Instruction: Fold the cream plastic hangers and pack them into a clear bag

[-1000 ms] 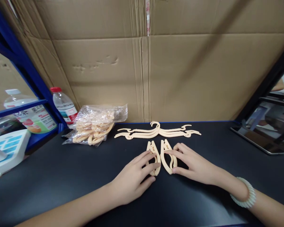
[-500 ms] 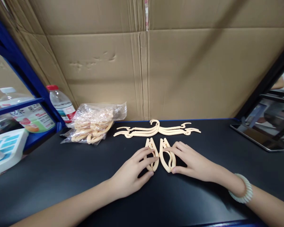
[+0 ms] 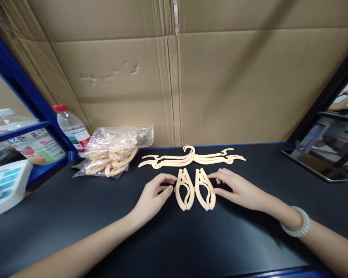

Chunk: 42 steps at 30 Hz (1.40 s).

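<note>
Folded hangers (image 3: 177, 193), a pair side by side flat on the tabletop (image 3: 162, 247), just right of the left hand (image 3: 150, 197) and just left of the right hand (image 3: 240, 189). Left hand loosely curled, thumb and forefinger slightly parted, holding nothing; right hand half open, also holding nothing, close against the pair's edge, touch or gap impossible to tell. Beyond both hands, unfolded hangers (image 3: 176, 163) laid crosswise; farther off, left of the left hand, a plastic bag (image 3: 113, 143) of beige pieces.

Work booth — cardboard wall (image 3: 118, 85), black table (image 3: 174, 247)
</note>
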### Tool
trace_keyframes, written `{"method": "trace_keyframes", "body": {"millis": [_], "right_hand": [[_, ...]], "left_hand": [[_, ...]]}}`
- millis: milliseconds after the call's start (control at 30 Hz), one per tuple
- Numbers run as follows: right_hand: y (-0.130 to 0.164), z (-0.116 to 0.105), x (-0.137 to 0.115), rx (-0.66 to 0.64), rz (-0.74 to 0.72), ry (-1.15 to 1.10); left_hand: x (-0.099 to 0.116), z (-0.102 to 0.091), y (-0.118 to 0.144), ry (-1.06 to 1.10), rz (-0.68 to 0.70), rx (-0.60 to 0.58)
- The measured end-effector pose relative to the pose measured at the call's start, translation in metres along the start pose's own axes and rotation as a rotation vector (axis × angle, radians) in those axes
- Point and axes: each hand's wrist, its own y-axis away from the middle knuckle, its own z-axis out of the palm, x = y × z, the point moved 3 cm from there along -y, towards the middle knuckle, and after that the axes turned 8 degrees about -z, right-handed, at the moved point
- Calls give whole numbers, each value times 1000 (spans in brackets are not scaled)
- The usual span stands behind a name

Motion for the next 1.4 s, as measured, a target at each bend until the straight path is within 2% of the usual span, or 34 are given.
{"method": "trace_keyframes", "body": {"millis": [167, 267, 533, 1400], "right_hand": [[2, -1, -2, -2, -7, 3], [2, 0, -7, -17, -61, -7], [4, 7, -14, -91, -140, -15], [2, 8, -15, -77, -138, -14]], "left_hand": [[0, 3, 2, -66, 50, -4], [0, 3, 2, -95, 84, 7], [7, 6, 6, -239, 255, -23], [8, 5, 7, -242, 205, -44]]}}
